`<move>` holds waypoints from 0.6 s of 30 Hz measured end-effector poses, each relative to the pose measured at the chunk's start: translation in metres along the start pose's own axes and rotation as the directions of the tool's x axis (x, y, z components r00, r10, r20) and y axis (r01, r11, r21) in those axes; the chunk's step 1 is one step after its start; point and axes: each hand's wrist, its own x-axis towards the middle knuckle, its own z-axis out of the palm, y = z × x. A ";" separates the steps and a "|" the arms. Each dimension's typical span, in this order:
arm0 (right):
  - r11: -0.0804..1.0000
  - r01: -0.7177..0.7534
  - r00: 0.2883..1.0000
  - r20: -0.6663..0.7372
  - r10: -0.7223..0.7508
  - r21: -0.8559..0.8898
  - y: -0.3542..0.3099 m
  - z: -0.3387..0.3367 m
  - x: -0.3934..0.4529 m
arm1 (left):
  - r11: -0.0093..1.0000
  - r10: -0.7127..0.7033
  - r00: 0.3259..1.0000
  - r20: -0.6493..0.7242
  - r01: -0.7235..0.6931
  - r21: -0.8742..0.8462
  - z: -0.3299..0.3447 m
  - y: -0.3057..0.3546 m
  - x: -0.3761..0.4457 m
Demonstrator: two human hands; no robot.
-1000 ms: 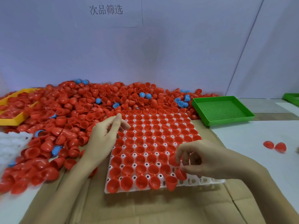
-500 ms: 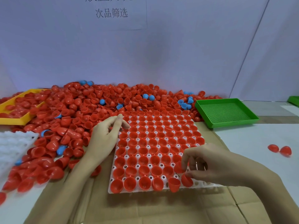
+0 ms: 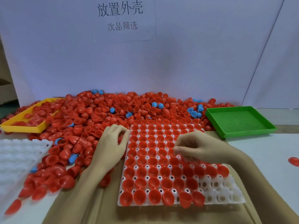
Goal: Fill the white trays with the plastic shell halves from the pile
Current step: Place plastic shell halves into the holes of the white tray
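Observation:
A white tray [image 3: 223, 194] lies on cardboard in front of me, and red shell halves fill most of its pockets. Several pockets at its near right corner are bare. One red shell [image 3: 185, 199] sits tilted in the near row. Behind and to the left spreads the pile [image 3: 97, 113] of red shell halves with a few blue ones. My left hand [image 3: 111, 146] rests at the tray's far left edge with loosely curled fingers. My right hand [image 3: 199, 146] hovers over the tray's middle right, fingers curled against the thumb. No shell shows in it.
A second white tray [image 3: 16, 159] lies at the left, partly under the pile. A yellow tray [image 3: 21, 128] holding red shells stands at the far left. A green perforated tray [image 3: 249, 133] stands at the far right. One loose red shell [image 3: 293, 160] lies on the white tabletop.
My right hand has moved from the tray's near row toward its middle, leaving a red shell in that row. My left hand's fingers have curled in. The view has tilted up.

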 end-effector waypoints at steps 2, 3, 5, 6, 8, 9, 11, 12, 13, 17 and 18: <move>1.000 0.017 0.996 -0.083 -0.015 0.018 0.005 -0.005 0.019 | 0.985 0.009 1.000 -0.003 -0.009 0.171 0.000 -0.011 0.001; 1.000 0.023 0.991 -0.134 -0.021 0.012 0.009 -0.006 0.027 | 0.969 -0.001 1.000 -0.004 0.002 0.246 0.000 -0.017 0.001; 0.999 0.034 0.972 -0.231 -0.031 0.012 0.018 -0.004 0.036 | 0.934 -0.078 0.997 0.013 0.068 0.351 -0.001 -0.025 0.002; 0.999 0.039 0.962 -0.270 -0.034 0.015 0.023 -0.003 0.038 | 0.916 -0.124 0.992 0.032 0.102 0.388 -0.002 -0.029 0.003; 0.998 0.049 0.944 -0.329 -0.037 0.028 0.031 0.001 0.036 | 0.894 -0.191 0.979 0.073 0.143 0.425 0.000 -0.038 0.004; 0.998 0.054 0.934 -0.356 -0.039 0.032 0.035 0.002 0.033 | 0.888 -0.216 0.973 0.083 0.161 0.432 0.001 -0.040 0.005; 0.998 0.059 0.915 -0.401 -0.052 0.007 0.037 0.003 0.029 | 0.878 -0.231 0.972 0.051 0.186 0.442 0.004 -0.039 0.008; 0.998 0.057 0.908 -0.415 -0.061 -0.021 0.037 0.003 0.026 | 0.873 -0.218 0.976 0.015 0.189 0.449 0.006 -0.037 0.011; 0.997 0.052 0.902 -0.426 -0.071 -0.055 0.037 0.003 0.025 | 0.869 -0.198 0.980 -0.027 0.188 0.458 0.009 -0.035 0.016; 0.988 0.032 0.887 -0.451 -0.097 -0.149 0.037 0.003 0.021 | 0.874 -0.117 0.992 -0.054 0.129 0.469 0.019 -0.033 0.059; 0.986 0.032 0.882 -0.460 -0.104 -0.163 0.037 0.004 0.021 | 0.894 -0.105 0.994 -0.010 0.099 0.437 0.021 -0.035 0.073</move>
